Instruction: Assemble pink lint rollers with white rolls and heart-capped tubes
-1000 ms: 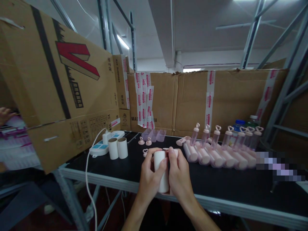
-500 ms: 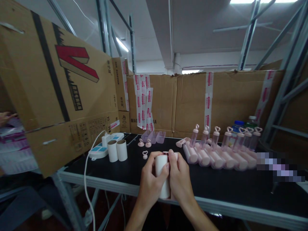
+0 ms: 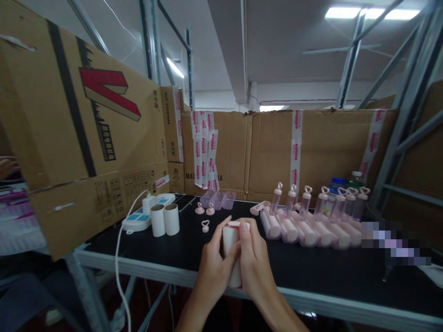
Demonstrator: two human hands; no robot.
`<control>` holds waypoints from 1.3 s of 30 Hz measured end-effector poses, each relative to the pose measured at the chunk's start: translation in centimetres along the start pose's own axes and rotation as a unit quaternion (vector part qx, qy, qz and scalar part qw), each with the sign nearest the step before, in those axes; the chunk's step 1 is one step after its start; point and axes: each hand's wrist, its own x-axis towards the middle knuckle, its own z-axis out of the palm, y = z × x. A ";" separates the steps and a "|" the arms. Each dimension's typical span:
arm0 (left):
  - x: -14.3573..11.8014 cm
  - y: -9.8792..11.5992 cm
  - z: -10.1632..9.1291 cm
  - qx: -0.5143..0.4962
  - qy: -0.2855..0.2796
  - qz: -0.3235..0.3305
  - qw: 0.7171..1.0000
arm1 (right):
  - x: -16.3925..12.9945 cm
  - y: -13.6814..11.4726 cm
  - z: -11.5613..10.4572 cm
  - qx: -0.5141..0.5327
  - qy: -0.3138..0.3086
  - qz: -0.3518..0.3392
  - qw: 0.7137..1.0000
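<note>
Two bare, sleeveless forearms

Left hand: your left hand [image 3: 212, 269] wraps the near side of the white roll [image 3: 231, 249], thumb across its front.
Right hand: your right hand [image 3: 254, 267] grips the roll from the right, fingertips [image 3: 244, 227] on the pink cap [image 3: 234, 224] at its top.
Roll: upright, above the front edge of the black table [image 3: 328, 272].
Beside you: a loose heart-shaped cap [image 3: 205, 226] lies just left of your hands; two white rolls [image 3: 165, 220] stand near the power strip [image 3: 145, 213].
Right: pink rollers [image 3: 308, 233] lie in a row, with heart-topped tubes [image 3: 321, 200] standing behind them.
</note>
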 end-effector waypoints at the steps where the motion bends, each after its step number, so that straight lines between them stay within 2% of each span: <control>1: 0.1 -0.2 -0.1 0.000 -0.003 -0.001 1.000 | 0.0 0.0 0.1 0.006 -0.004 0.001 1.000; 8: 0.6 -0.4 -1.2 -0.018 -0.037 0.000 0.999 | -0.1 0.1 0.6 0.037 -0.017 0.017 0.999; 12: 0.4 -0.5 -1.2 -0.046 -0.040 0.000 0.998 | 0.0 0.5 0.8 0.045 -0.019 0.025 0.999; 14: 0.5 -0.9 -0.9 -0.092 -0.032 -0.007 0.995 | 0.2 0.8 0.8 0.054 -0.018 0.026 0.998; 17: 0.8 -1.6 -0.3 -0.158 0.016 -0.030 0.987 | 0.8 1.4 0.7 0.057 0.009 0.016 0.998; 20: 1.0 -1.7 0.0 -0.151 0.061 -0.032 0.986 | 1.3 2.2 0.8 0.040 0.034 0.000 0.999; 22: 0.9 -1.4 0.2 -0.146 0.056 -0.027 0.987 | 1.5 2.6 1.1 0.038 0.037 -0.002 0.999; 26: 0.5 -0.7 0.8 -0.186 0.032 -0.050 0.981 | 1.8 3.2 1.9 0.043 0.021 -0.003 0.999; 31: 0.6 -1.1 0.7 -0.265 0.074 -0.122 0.954 | 2.8 3.2 2.5 0.042 -0.041 -0.009 0.998; 35: 1.4 -2.2 -0.1 -0.319 0.116 -0.176 0.924 | 3.1 2.1 0.5 0.003 -0.048 -0.043 0.998; 39: 2.4 -3.5 -0.6 -0.347 0.146 -0.222 0.899 | 3.7 -0.8 -5.0 -0.087 0.005 -0.119 0.989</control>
